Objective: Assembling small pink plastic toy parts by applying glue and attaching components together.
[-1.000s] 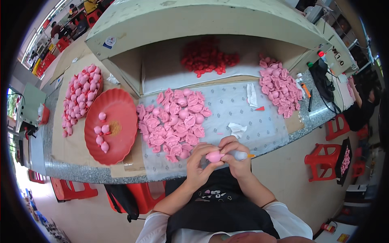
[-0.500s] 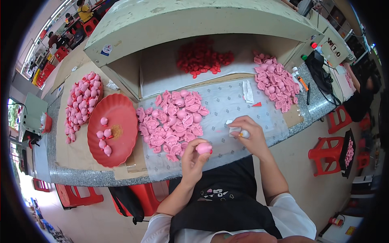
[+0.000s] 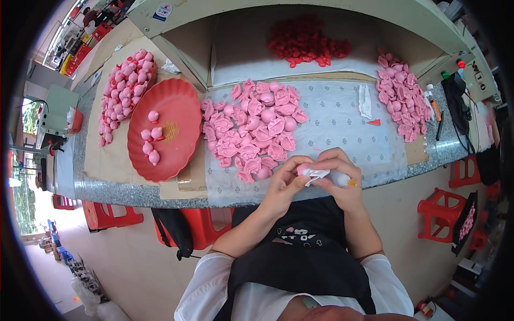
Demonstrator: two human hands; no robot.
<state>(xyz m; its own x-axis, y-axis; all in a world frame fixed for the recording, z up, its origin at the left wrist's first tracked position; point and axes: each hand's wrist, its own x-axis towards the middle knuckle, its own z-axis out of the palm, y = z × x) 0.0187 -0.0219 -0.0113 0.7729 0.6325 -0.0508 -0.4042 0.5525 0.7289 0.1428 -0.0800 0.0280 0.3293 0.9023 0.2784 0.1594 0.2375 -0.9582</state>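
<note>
Tissue [image 3: 316, 174], lifted since, partly hides the pink ball [image 3: 302, 168].

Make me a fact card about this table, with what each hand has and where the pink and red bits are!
Left hand: holds a rounded pink piece
Right hand: holds a small bottle with an orange tip
Between hands: crumpled white tissue against the pink piece
Red scalloped dish: a few rounded pink pieces
Middle pile: pink pieces, many ruffled
Left pile: pink-and-red pieces
Right pile: pink pieces
Inside pale green cabinet: red pieces
</note>
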